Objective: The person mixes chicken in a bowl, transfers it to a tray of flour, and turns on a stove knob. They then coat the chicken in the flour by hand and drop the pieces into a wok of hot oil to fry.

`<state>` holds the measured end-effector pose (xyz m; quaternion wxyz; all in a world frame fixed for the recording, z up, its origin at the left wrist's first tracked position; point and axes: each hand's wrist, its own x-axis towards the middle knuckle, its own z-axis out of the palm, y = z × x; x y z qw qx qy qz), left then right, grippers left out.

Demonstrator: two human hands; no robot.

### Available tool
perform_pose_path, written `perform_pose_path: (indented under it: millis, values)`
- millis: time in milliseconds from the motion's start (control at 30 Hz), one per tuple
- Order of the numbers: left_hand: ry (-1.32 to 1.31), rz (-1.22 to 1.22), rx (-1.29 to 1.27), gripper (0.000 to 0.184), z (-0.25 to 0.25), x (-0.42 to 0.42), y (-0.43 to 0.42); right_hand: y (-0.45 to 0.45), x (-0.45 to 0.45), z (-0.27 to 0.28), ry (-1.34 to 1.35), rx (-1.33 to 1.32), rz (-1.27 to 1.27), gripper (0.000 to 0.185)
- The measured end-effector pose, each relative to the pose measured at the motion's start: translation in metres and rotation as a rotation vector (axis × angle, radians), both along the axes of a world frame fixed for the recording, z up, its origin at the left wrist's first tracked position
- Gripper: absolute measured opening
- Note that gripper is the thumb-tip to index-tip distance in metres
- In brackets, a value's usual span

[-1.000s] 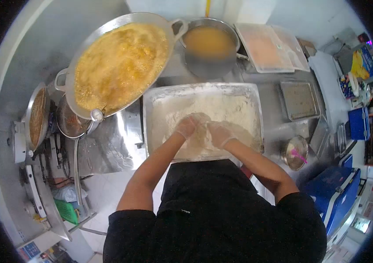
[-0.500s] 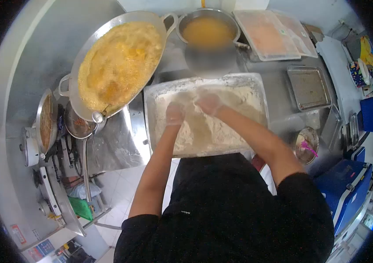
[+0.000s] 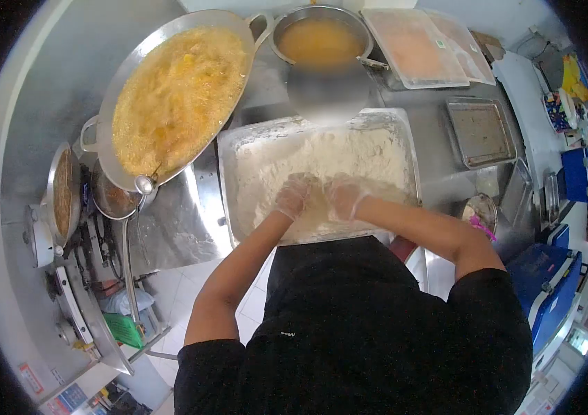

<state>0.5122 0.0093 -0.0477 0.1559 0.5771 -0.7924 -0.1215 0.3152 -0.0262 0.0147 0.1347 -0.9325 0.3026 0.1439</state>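
Observation:
A rectangular metal tray point(image 3: 414, 162) of pale flour point(image 3: 363, 149) lies in front of my body. Inside it, my left hand point(image 3: 295, 195), in a clear glove, presses into the flour left of the middle. My right hand point(image 3: 342, 196), gloved too, is close beside it on the right, also down in the flour. The fingertips of both hands are sunk or blurred in the flour, so what they hold, if anything, is hidden.
A large wok point(image 3: 176, 104) of bubbling yellow oil stands at the upper left, with a thermometer point(image 3: 144, 184) at its rim. Behind the tray are a metal pot point(image 3: 325, 41) and lidded containers point(image 3: 415, 52). A wire-racked tray point(image 3: 481, 131), a bowl point(image 3: 481, 211) and blue coolers point(image 3: 543, 283) are at right.
Half a second ago both hands were farther back in the tray and more spread; now they have come toward my body and closer together. The camera view has shifted slightly.

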Motion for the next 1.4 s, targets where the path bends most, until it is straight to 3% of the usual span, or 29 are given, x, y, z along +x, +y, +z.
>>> perform_pose_path:
  millis: [33,133,233,333,433,467,633,733,833,900,967,1033,1100,1133,1167,1233,1300,1333,1400]
  values:
    - [0.212,-0.058,-0.086,0.016,0.003,-0.003,-0.007,0.008,-0.002,-0.005,-0.025,-0.084,0.051,0.025]
    - [-0.084,-0.061,0.023,0.019,-0.046,0.011,-0.008,0.026,-0.012,-0.026,-0.161,-0.346,0.134,0.022]
    - [-0.198,-0.004,0.301,0.033,-0.020,0.014,-0.023,0.006,-0.014,-0.028,-0.180,-0.088,-0.024,0.016]
    - [-0.137,-0.010,-0.116,0.018,-0.001,0.012,-0.035,-0.007,-0.021,-0.033,-0.195,0.186,-0.180,0.011]
    - [0.145,-0.188,-0.320,0.019,0.043,-0.014,-0.046,-0.002,-0.033,-0.108,-0.443,0.051,0.096,0.012]
    - [0.055,-0.172,-0.285,0.020,0.033,-0.017,-0.049,-0.004,-0.034,-0.116,-0.480,0.027,0.121,0.013]
    - [-0.425,0.030,-0.076,0.025,-0.048,-0.021,-0.067,-0.013,-0.023,-0.051,-0.326,0.108,-0.279,0.019]
    - [-0.022,0.135,0.280,0.035,0.012,-0.016,-0.071,-0.045,-0.024,-0.052,-0.553,0.117,-0.434,0.026]
    - [0.300,0.323,0.718,0.047,0.075,-0.026,-0.058,-0.039,-0.013,-0.018,-0.537,0.212,-0.505,0.034]
    - [0.266,0.173,0.439,0.042,0.009,-0.032,-0.048,-0.037,0.005,-0.010,-0.385,0.273,-0.487,0.038]
    - [0.345,0.239,0.610,0.042,0.061,-0.045,-0.034,-0.031,0.009,-0.004,-0.300,0.301,-0.448,0.038]
    - [0.257,0.067,0.754,0.045,0.039,-0.024,-0.036,-0.021,0.005,0.012,-0.341,0.296,-0.417,0.034]
    - [0.281,0.154,0.779,0.051,0.046,-0.007,-0.036,-0.026,-0.018,-0.029,-0.401,0.448,-0.520,0.030]
    - [0.341,0.316,0.729,0.055,0.072,-0.001,-0.033,-0.036,-0.020,-0.041,-0.433,0.517,-0.563,0.028]
    - [0.406,0.482,0.660,0.060,0.091,0.009,-0.036,-0.047,-0.011,-0.015,-0.484,0.566,-0.605,0.027]
    - [-0.080,0.443,-0.198,0.067,0.043,0.035,-0.046,-0.057,0.004,0.083,-0.575,0.671,-0.675,0.024]
    - [-0.423,0.446,-0.380,0.071,-0.024,0.052,-0.065,-0.091,0.039,0.126,-0.609,0.371,-0.476,0.025]
    - [-0.487,0.467,-0.146,0.071,-0.055,0.054,-0.075,-0.107,0.059,0.145,-0.621,0.228,-0.380,0.027]
    - [-0.480,0.481,0.026,0.070,-0.100,0.050,-0.086,-0.140,0.114,0.188,-0.629,-0.066,-0.133,0.026]
